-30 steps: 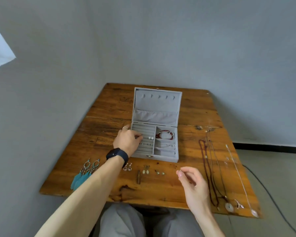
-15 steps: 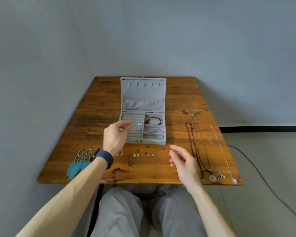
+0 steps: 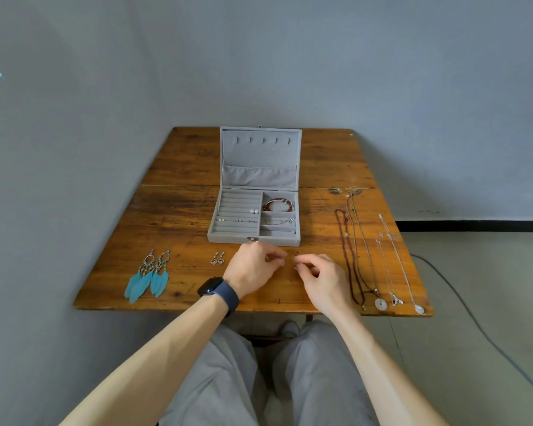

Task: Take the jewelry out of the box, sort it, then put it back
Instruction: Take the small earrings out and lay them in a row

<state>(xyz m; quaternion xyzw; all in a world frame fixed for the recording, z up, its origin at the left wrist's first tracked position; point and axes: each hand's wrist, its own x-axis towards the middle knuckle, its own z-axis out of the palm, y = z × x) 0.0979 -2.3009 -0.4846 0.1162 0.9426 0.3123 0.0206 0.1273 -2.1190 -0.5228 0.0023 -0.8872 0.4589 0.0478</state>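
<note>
1. Currently, the worn brown wooden table (image 3: 182,167) fills the middle of my head view and stands against a grey wall.
2. The grey velvet jewelry box (image 3: 228,237) sits at the table's centre with its lid (image 3: 259,155) raised upright. The ring rolls are on its left side and the open compartments on its right.
3. The long necklaces lie stretched out in near-parallel lines on the table's right side, well apart from the box. Among them are a dark red beaded strand (image 3: 345,234) and a white disc pendant (image 3: 381,304) near the front edge.
4. The left hand (image 3: 253,269) is just in front of the box's clasp. Its thumb and forefinger pinch a small silver piece (image 3: 281,262), too small for me to identify.
5. The right hand (image 3: 322,276) is close beside the left, with its fingers curled and the fingertips drawn together. I cannot tell whether it holds anything.
6. The pair of teal feather earrings (image 3: 148,276) lies at the front left of the table.
7. The dark smartwatch (image 3: 211,286) is on the left wrist.
8. The red bead bracelet (image 3: 277,204) lies in the box's rear right compartment.
9. The pair of small heart-drop earrings (image 3: 217,259) lies on the table, between the feather pair and the left hand.
10. The two white pearl studs (image 3: 254,211) are seated in the ring rolls.
</note>
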